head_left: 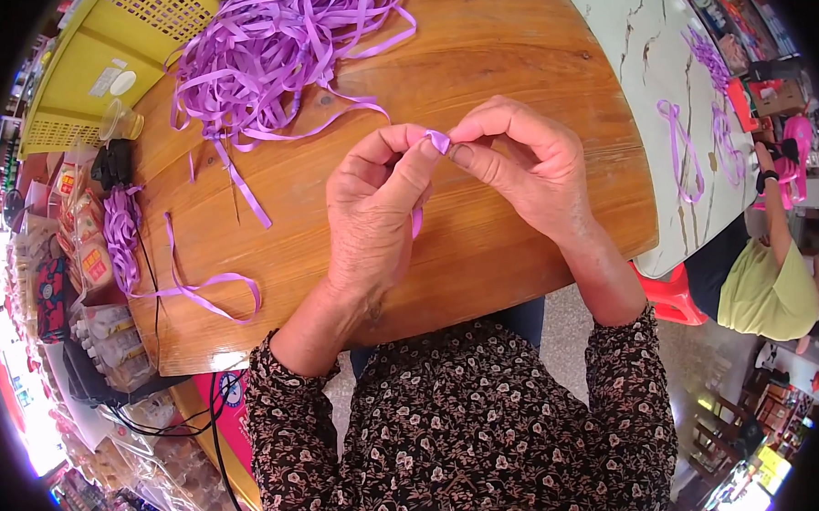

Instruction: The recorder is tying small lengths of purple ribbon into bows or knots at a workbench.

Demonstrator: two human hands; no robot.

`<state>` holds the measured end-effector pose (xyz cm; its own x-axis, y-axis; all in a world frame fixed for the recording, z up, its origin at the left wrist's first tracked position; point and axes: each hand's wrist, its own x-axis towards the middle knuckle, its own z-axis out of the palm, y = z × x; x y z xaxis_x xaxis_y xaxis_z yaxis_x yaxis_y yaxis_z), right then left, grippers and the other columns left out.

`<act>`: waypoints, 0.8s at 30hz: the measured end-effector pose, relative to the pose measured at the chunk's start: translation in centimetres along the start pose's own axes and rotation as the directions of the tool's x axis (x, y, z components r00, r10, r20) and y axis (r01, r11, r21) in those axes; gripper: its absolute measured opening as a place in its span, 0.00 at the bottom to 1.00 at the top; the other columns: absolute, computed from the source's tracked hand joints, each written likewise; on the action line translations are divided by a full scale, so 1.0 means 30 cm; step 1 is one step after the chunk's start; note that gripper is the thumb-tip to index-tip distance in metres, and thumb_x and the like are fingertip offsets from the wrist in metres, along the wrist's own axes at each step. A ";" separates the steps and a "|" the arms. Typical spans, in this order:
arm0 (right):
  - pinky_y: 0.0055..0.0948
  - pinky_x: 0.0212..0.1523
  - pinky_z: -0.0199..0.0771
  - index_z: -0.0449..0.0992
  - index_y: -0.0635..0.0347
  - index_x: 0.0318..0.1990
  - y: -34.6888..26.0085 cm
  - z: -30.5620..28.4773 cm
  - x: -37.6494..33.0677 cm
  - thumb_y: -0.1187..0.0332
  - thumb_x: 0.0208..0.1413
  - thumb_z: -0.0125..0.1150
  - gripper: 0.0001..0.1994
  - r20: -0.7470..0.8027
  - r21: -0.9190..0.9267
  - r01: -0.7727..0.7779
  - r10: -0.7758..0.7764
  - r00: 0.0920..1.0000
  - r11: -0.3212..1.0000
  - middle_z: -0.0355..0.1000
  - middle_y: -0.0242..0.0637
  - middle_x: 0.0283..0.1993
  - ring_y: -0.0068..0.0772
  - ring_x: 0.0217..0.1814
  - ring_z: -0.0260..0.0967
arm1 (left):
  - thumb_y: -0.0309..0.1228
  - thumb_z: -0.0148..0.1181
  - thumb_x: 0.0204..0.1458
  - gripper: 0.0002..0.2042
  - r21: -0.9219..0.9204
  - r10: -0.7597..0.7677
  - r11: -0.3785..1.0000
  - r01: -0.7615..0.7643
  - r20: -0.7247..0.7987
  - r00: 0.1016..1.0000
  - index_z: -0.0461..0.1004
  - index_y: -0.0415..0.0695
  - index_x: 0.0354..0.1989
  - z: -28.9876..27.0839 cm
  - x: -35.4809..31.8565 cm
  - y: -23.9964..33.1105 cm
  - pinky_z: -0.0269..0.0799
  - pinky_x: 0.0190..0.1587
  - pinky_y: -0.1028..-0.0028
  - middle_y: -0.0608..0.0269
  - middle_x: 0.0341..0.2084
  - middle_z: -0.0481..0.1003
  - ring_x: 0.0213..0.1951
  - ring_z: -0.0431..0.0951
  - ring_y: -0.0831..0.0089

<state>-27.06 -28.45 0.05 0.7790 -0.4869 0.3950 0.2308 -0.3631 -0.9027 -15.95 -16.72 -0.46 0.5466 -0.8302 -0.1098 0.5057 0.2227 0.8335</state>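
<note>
Between the fingertips of both hands is a purple ribbon (439, 142), folded or looped into a small piece over the wooden table. My left hand (376, 183) pinches it with thumb and forefinger, and a length of the ribbon shows below that hand. My right hand (528, 165) is closed in a pinch at the ribbon's right side, thumb against forefinger. A big tangled heap of purple ribbon (263, 57) lies beyond my left hand, with one strand running toward it. Whether that strand joins the held piece is hidden by the fingers.
The wooden table (509, 278) carries a smaller ribbon bundle (121, 234) at left, near a clear plastic cup (121, 121) and a yellow basket (98, 59). On the white marble table (656, 47) at right lie ribbon loops (677, 153). A person in a yellow-green shirt (769, 289) sits there.
</note>
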 end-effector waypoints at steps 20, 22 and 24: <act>0.19 0.37 0.65 0.74 0.66 0.38 0.015 0.007 -0.014 0.81 0.47 0.62 0.09 -0.047 -0.115 0.157 -0.163 0.985 0.981 0.70 0.34 0.35 0.23 0.35 0.66 | 0.28 0.58 0.53 0.04 -0.267 -0.180 0.942 0.204 0.114 0.977 0.73 0.41 0.34 -0.024 0.015 -0.019 0.58 0.27 0.82 0.72 0.26 0.72 0.24 0.63 0.85; 0.20 0.37 0.66 0.74 0.66 0.38 0.012 0.014 -0.009 0.82 0.46 0.62 0.10 -0.033 -0.149 0.188 -0.195 0.980 0.971 0.70 0.35 0.34 0.24 0.35 0.66 | 0.28 0.58 0.53 0.04 -0.271 -0.194 0.939 0.212 0.094 0.977 0.73 0.41 0.34 -0.024 0.014 -0.021 0.58 0.28 0.83 0.71 0.27 0.73 0.24 0.63 0.85; 0.21 0.38 0.66 0.75 0.65 0.38 0.012 0.016 -0.007 0.82 0.44 0.63 0.11 -0.017 -0.182 0.218 -0.224 0.974 0.959 0.70 0.35 0.34 0.25 0.35 0.67 | 0.26 0.57 0.53 0.04 -0.271 -0.166 0.941 0.201 0.147 0.975 0.74 0.41 0.35 -0.031 0.015 -0.027 0.59 0.30 0.83 0.70 0.28 0.73 0.26 0.65 0.85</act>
<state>-26.85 -28.10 -0.45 0.6972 -0.4066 0.5905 0.2848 -0.5988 -0.7486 -15.48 -16.80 -1.68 0.3510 -0.9215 -0.1663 0.7668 0.1809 0.6159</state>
